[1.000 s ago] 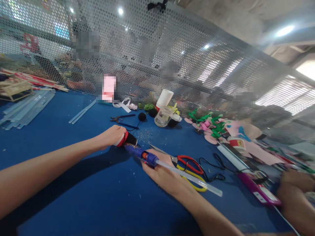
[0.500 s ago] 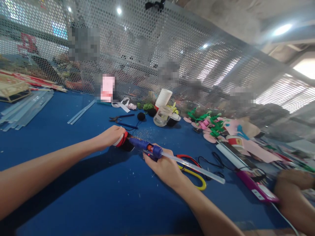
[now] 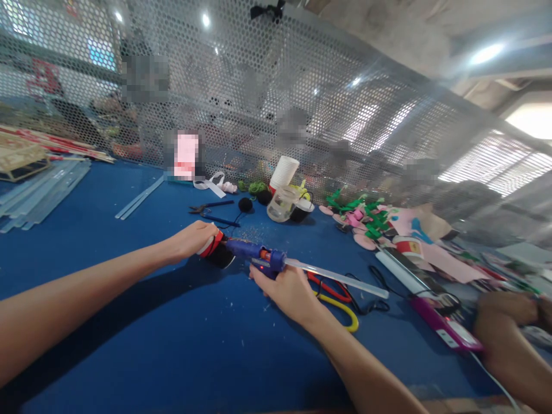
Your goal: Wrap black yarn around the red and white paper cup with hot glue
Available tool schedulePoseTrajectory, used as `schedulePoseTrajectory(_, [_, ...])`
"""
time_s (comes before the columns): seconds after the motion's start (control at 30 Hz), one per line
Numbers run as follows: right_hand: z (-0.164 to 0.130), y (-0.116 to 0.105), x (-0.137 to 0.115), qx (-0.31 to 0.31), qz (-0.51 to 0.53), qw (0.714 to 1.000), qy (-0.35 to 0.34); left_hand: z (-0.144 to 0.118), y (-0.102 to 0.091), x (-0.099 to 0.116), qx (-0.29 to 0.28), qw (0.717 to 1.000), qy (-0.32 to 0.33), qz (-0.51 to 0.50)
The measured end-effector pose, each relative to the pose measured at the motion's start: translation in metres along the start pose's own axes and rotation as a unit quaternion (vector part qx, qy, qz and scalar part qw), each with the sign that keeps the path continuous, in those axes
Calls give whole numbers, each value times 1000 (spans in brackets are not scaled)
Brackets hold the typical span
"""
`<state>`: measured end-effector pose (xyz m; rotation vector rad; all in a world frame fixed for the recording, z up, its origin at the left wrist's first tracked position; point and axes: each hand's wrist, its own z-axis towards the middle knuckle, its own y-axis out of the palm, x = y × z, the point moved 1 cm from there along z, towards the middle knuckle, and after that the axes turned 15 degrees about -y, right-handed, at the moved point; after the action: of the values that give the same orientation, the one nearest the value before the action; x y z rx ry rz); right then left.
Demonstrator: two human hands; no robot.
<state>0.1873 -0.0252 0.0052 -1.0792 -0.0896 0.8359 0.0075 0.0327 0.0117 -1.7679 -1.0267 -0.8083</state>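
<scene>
L hand (image 3: 192,240) closed on a small red/white/black piece (image 3: 215,250), resting on blue table (image 3: 129,322) near centre. R hand (image 3: 287,290) grips blue glue gun (image 3: 254,256); nozzle at the piece, clear glue stick (image 3: 340,277) projecting from rear toward R edge. Scissors (image 3: 334,296) lie just beside R hand. Clear jar (image 3: 280,204) near far edge. Another person's hand (image 3: 504,313) at R edge.

blue glue gun (image 3: 250,251), blue table (image 3: 129,322)
</scene>
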Motion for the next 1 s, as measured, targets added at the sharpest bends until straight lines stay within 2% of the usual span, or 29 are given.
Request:
schedulePoseTrajectory(0.13, [-2, 2, 4, -7, 43, 999, 25, -1, -1, 2, -21, 997, 38, 57])
schedulePoseTrajectory(0.3, [1, 0, 4, -7, 135, 984, 120, -4, -1, 6, -12, 997, 31, 72])
schedulePoseTrajectory(0.4, [3, 0, 4, -3, 160, 976, 146, -5, -1, 6, -10, 996, 36, 79])
schedulePoseTrajectory(0.67, [4, 2, 7, 12, 176, 973, 147, -6, -1, 6, -20, 996, 47, 76])
schedulePoseTrajectory(1.0, [6, 2, 7, -1, 156, 976, 152, -5, -2, 5, -39, 994, 59, 79])
